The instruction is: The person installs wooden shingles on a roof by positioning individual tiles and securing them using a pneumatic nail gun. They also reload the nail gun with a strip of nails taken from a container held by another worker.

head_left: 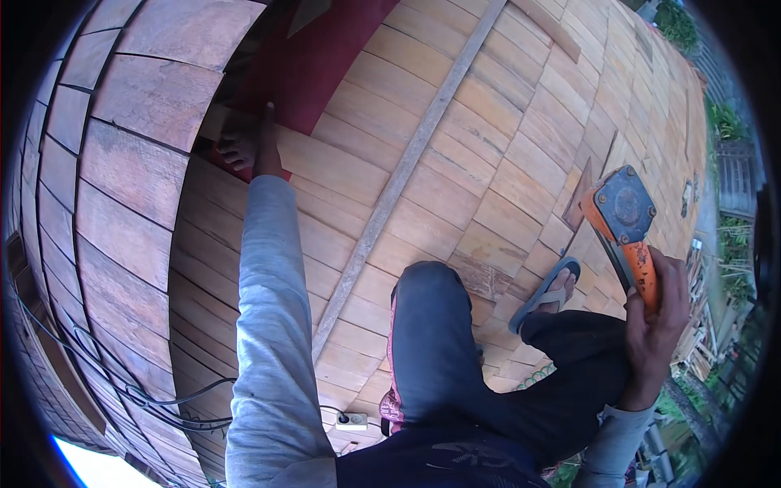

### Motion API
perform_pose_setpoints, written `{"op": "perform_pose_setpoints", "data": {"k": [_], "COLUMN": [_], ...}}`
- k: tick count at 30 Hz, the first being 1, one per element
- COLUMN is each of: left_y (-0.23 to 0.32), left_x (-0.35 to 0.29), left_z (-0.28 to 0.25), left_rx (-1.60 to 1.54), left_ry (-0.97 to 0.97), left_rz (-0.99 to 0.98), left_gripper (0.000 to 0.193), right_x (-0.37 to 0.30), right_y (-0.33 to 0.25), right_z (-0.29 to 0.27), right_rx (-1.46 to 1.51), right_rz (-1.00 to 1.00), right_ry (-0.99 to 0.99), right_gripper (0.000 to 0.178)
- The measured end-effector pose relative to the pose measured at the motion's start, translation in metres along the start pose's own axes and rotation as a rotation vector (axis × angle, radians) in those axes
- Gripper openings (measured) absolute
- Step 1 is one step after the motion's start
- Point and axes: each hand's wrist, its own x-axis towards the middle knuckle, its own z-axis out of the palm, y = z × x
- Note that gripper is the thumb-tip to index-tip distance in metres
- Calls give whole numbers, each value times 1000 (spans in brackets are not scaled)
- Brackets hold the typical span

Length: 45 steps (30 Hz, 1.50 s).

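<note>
My left hand [250, 145] reaches up and left into shadow. Its thumb is stretched out, and its fingers curl at a wooden shingle [329, 161] that lies at the lower edge of a red sheet [313, 73]. The fingertips are dim, so their exact contact is hard to see. At the right, my right hand [661, 321] grips the orange handle of a nail gun [626, 207]. The tool is raised, its black bolted cap turned up; its nose is hidden.
A long wooden batten [411, 159] crosses the shingled roof [455, 187]. Another shingled slope [134, 167] rises at the left. Black cables [183, 419] run near a white socket block [351, 421]. My sandalled foot [553, 293] rests on the shingles. Loose wood and plants lie beyond the right edge.
</note>
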Motion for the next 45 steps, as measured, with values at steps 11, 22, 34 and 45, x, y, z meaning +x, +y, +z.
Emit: {"op": "perform_pose_setpoints", "data": {"k": [11,22,34,45], "left_y": [-18,-41,-30,-44], "left_x": [86,159,96,59], "left_z": [69,56,2,7], "left_rx": [-886,-1227,-825,-527], "left_ry": [-495,-653,-266,79], "left_rz": [119,-85,333,513], "left_gripper": [98,88,77,68], "right_x": [4,5,15,20], "right_y": [0,6,-13,-22], "right_z": [9,7,11,31], "right_rx": [27,2,110,81], "right_rz": [11,0,-121,-166], "right_ry": [-27,-34,-49,-165], "right_gripper": [53,54,55,56]}}
